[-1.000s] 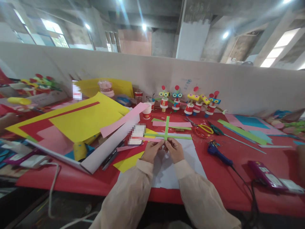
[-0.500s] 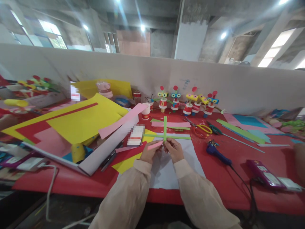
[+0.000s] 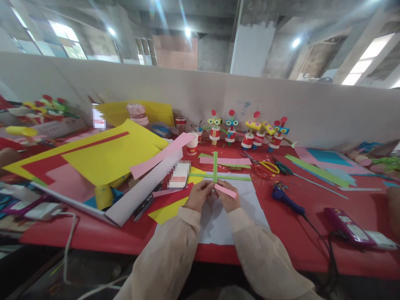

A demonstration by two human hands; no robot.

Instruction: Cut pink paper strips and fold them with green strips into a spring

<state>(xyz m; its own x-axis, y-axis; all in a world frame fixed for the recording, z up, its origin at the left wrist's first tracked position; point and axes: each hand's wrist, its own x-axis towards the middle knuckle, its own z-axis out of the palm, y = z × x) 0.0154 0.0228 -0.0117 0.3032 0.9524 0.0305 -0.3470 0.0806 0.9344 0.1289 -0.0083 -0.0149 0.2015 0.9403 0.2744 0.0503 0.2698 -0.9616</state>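
Observation:
My left hand (image 3: 197,195) and my right hand (image 3: 230,198) meet over a white sheet (image 3: 225,216) on the red table. Together they pinch a folded joint of two paper strips. The green strip (image 3: 215,166) stands up from my fingers. The pink strip (image 3: 225,191) lies folded to the right across my right hand's fingers. A second green strip (image 3: 233,177) lies flat on the table just behind my hands.
Scissors (image 3: 265,167) and a glue gun (image 3: 285,200) with its cable lie to the right. Finished paper-cup figures (image 3: 246,132) line the back wall. Big yellow, red and pink sheets (image 3: 106,156) pile up at left. A purple device (image 3: 346,228) sits at right.
The pink strip pointed left from my fingers; it now lies folded over to the right across my right hand. The green strip stays upright and my hands stay put.

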